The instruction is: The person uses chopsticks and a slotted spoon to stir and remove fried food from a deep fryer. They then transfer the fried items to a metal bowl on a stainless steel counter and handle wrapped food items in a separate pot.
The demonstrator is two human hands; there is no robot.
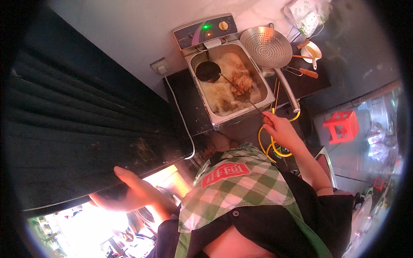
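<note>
My right hand [282, 129] grips the handle of a long-handled round skimmer [208, 71]. Its thin rod crosses the electric deep fryer [240, 113], and the dark round head is over the left part of the frothing oil [222, 93]. A browned piece of fried food [242, 82] lies in the oil beside the rod. At lower left, my left hand [135, 192] is raised with thumb and fingers apart, by the edge of a dark folded curtain or panel [80, 129]. No object shows in it; whether it touches that edge is unclear.
A perforated metal strainer [266, 46] leans right of the fryer, its handle pointing towards me. Beyond it are a white bowl [312, 50] with yellowish liquid and a wooden-handled utensil [308, 73]. A yellow hose [260, 140], white power cord [180, 116] and red stool [342, 126] are nearby.
</note>
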